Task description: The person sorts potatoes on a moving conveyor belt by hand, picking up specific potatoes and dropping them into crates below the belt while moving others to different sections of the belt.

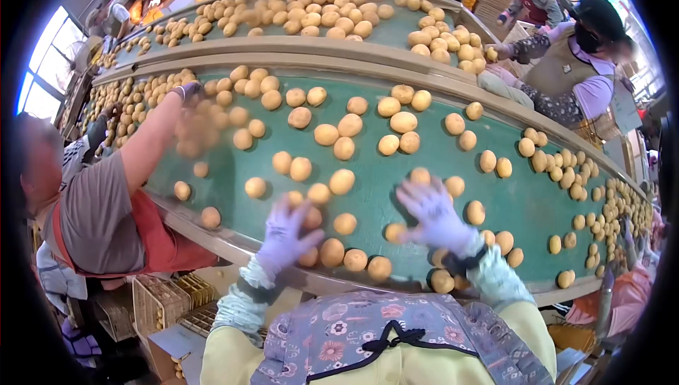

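Note:
Round yellow-brown potatoes lie scattered over a green conveyor belt in front of me. My left hand, in a lavender glove, is over the near side of the belt with its fingers spread. A potato rests just right of its thumb, and others are partly covered by the fingers. Also gloved, my right hand reaches over the belt with fingers apart. One potato sits at its fingertips and another beside its thumb. Neither hand grips anything that I can see.
A raised divider separates a second belt of potatoes behind. On my left, a person in a red apron reaches across the belt. Another person works at the far right side. Crates stand below at the left.

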`<state>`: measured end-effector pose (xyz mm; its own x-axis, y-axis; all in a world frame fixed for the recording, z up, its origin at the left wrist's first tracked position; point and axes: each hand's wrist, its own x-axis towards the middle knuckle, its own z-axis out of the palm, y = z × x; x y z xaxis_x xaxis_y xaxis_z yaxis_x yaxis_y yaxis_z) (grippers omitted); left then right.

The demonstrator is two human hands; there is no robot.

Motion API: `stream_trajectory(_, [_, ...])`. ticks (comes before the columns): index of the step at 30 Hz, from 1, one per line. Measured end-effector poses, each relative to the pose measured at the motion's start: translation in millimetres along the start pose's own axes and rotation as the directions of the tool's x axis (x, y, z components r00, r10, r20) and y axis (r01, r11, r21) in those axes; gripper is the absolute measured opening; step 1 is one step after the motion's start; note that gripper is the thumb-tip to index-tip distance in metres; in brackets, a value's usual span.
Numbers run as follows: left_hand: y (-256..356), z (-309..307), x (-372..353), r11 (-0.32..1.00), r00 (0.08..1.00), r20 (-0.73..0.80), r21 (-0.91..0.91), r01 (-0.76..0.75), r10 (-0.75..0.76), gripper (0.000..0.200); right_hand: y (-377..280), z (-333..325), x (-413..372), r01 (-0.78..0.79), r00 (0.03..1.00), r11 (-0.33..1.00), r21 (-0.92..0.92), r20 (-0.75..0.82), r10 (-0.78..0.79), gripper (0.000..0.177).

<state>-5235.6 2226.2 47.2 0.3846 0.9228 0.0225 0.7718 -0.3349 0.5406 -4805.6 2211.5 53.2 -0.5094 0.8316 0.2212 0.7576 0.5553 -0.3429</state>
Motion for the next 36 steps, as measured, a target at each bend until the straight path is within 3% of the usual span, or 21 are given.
stream_trajectory(2, [29,1,-15,0.976,0.987,0.081,0.161,-0.149,0.137,0.086,17,3,54,-0.122,0.984,0.982,-0.143,-0.147,0.101,0.092])
stream_trajectory(3, [34,3,-23,0.972,0.968,0.138,0.079,-0.222,0.210,0.085,25,0,86,-0.220,0.966,0.956,-0.192,-0.176,0.187,0.091])
stream_trajectory(5, [29,-4,-40,0.933,0.906,0.223,-0.064,-0.355,0.360,0.081,52,13,144,-0.122,0.963,0.992,-0.041,-0.248,0.109,0.085])
stream_trajectory(8, [8,-32,-62,0.965,0.951,0.180,0.028,-0.259,0.250,0.076,71,33,229,-0.125,0.981,0.973,-0.193,-0.170,0.093,0.067])
stream_trajectory(11, [-48,-44,-82,0.984,0.996,-0.022,0.159,-0.084,0.089,0.074,75,55,294,-0.231,0.964,0.943,-0.238,0.075,0.255,0.060])
stream_trajectory(14, [-76,-72,-94,0.967,0.984,-0.180,0.251,0.052,-0.006,0.074,30,71,325,-0.304,0.790,0.859,-0.413,0.395,0.469,0.059])
stream_trajectory(16, [-88,-74,-96,0.998,0.979,-0.198,0.032,0.052,-0.045,0.075,6,75,307,-0.291,0.863,0.937,-0.194,0.370,0.344,0.061])
stream_trajectory(18, [-77,-77,-93,0.990,0.973,-0.191,0.029,0.141,-0.133,0.074,-15,99,280,-0.193,0.923,0.978,0.073,0.353,0.156,0.048])
stream_trajectory(21, [-82,-77,-70,0.983,0.998,0.009,-0.173,-0.063,0.065,0.070,-67,84,259,-0.208,0.931,0.935,0.288,0.353,0.099,0.051])
stream_trajectory(22, [-86,-76,-63,0.984,0.998,0.003,-0.168,-0.060,0.061,0.070,-81,68,256,-0.442,0.856,0.756,0.483,0.479,0.194,0.066])
stream_trajectory(24, [-94,-79,-45,0.771,0.985,0.133,-0.637,0.002,0.107,0.066,-104,58,248,-0.593,0.805,0.277,0.756,0.552,0.216,0.083])
stream_trajectory(25, [-92,-90,-38,0.676,0.983,0.184,-0.723,0.143,-0.011,0.060,-120,54,248,-0.596,0.803,0.270,0.756,0.554,0.221,0.083])
stream_trajectory(26, [-91,-101,-30,0.674,0.979,0.204,-0.722,0.157,-0.010,0.060,-143,53,248,-0.458,0.889,0.440,0.772,0.389,0.243,0.087])
stream_trajectory(27, [-92,-112,-20,0.327,0.955,0.266,-0.898,0.296,-0.132,0.059,-162,57,248,-0.311,0.949,0.601,0.736,0.212,0.232,0.092])
stream_trajectory(28, [-93,-120,-10,-0.075,0.905,0.361,-0.933,0.353,-0.224,0.057,-176,68,250,-0.320,0.946,0.594,0.738,0.213,0.244,0.092])
stream_trajectory(30, [-102,-131,1,-0.116,0.915,0.369,-0.928,0.353,-0.165,0.055,-199,92,265,0.139,0.988,0.714,0.686,-0.049,-0.146,0.093])
stream_trajectory(31, [-111,-133,4,0.060,0.956,0.273,-0.958,0.280,-0.104,0.055,-211,98,270,0.226,0.973,0.830,0.510,-0.153,-0.171,0.093])
stream_trajectory(32, [-122,-138,5,0.229,0.983,0.183,-0.956,0.185,-0.029,0.055,-221,102,273,0.246,0.969,0.820,0.517,-0.163,-0.188,0.093])
stream_trajectory(34, [-143,-151,-1,0.194,0.975,0.180,-0.960,0.203,-0.127,0.054,-239,109,273,0.138,0.990,0.960,0.245,-0.053,-0.129,0.096])
stream_trajectory(35, [-156,-159,-7,0.012,0.953,0.163,-0.985,0.172,-0.256,0.051,-242,125,266,0.191,0.965,0.951,0.241,0.129,-0.227,0.098])
stream_trajectory(36, [-166,-167,-9,-0.151,0.919,0.211,-0.974,0.169,-0.332,0.050,-238,135,269,0.192,0.964,0.949,0.249,0.133,-0.230,0.098])
